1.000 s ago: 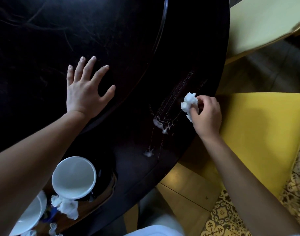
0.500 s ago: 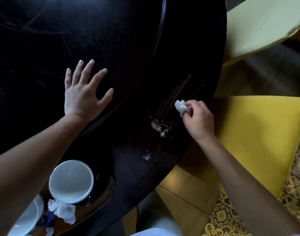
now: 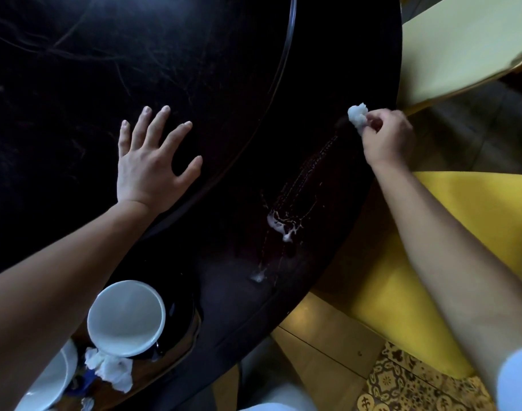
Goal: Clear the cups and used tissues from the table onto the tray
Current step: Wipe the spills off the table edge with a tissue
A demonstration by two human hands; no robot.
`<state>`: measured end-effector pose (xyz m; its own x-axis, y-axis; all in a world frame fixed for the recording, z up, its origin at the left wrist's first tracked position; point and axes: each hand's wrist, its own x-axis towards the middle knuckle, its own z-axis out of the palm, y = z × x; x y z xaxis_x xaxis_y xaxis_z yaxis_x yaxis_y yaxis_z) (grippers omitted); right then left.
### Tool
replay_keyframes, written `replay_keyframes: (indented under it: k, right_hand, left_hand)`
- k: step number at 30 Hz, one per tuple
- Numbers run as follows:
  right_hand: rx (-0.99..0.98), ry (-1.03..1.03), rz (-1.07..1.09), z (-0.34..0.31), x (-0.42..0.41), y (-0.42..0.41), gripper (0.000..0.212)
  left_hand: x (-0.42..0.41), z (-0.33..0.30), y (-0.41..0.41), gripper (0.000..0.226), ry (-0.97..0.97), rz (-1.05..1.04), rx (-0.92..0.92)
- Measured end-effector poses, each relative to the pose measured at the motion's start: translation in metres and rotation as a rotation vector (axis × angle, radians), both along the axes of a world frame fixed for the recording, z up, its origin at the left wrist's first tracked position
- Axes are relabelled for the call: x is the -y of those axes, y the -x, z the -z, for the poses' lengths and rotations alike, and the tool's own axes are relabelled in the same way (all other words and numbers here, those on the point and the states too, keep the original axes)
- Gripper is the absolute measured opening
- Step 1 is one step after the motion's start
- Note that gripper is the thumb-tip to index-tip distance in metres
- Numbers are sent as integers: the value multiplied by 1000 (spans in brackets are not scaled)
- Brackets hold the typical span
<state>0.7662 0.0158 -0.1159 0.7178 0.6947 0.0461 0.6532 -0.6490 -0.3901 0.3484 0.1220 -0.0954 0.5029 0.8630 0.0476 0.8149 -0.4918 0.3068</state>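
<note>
My right hand (image 3: 387,137) pinches a small white wad of tissue (image 3: 357,115) at the right edge of the dark round table (image 3: 75,69). Flat on the tabletop, my left hand (image 3: 153,161) has its fingers spread and holds nothing. A streaked wet smear with white residue (image 3: 283,225) lies on the table between the hands, nearer the front edge. At the bottom left a wooden tray (image 3: 170,354) carries a white cup (image 3: 126,318), a second white cup (image 3: 46,384) partly cut off by the frame, and a crumpled tissue (image 3: 111,369).
A raised inner disc with a thin rim (image 3: 286,54) covers the middle of the table. A bright yellow chair seat (image 3: 461,247) stands right of the table and a pale yellow one (image 3: 461,40) at the upper right. Patterned floor tiles (image 3: 402,387) show below.
My right hand has carried the tissue up and away along the table's right edge, from beside the smear to well above it. The left hand stays flat in place.
</note>
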Motion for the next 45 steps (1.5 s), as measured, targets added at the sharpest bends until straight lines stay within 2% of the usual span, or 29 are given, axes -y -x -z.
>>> replay_keyframes:
  k: [6,10,13,16,20,26,30,34,41,43,45]
  right_hand:
    - [-73,-15,-30,-3,39,54,21]
    - [-119,7,-175,-11,75,115,21]
    - [-254,38,-271,-14,94,144,18]
    - [-362,-67,-200,-20,89,134,16]
    - [-327,-229,-15,-26,33,74,19]
    - [-129,-44,-33,-11,-22,19,28]
    - [-96,8,-76,-7,-12,37,26]
    - [-167,-12,-242,-4,28,88,23]
    - [-333,75,-441,-14,101,168,21]
    - [-411,46,-433,-18,107,169,21]
    - [-404,-50,-366,-22,100,155,24]
  left_hand:
    - [1,0,0,61,6,-4,12]
    - [1,-1,0,63,6,0,17]
    - [1,-1,0,61,10,-1,15]
    - [1,-1,-1,60,10,-6,13]
    - [1,-1,0,61,10,-3,14]
    - [0,-1,0,61,5,-7,-1]
    - [0,0,-1,61,3,-6,-4]
    - [0,0,-2,61,2,-9,2]
    - [0,-2,-5,60,17,-16,1]
    - [0,-3,-6,61,19,-16,-2]
    - [0,-3,-6,60,21,-17,-1]
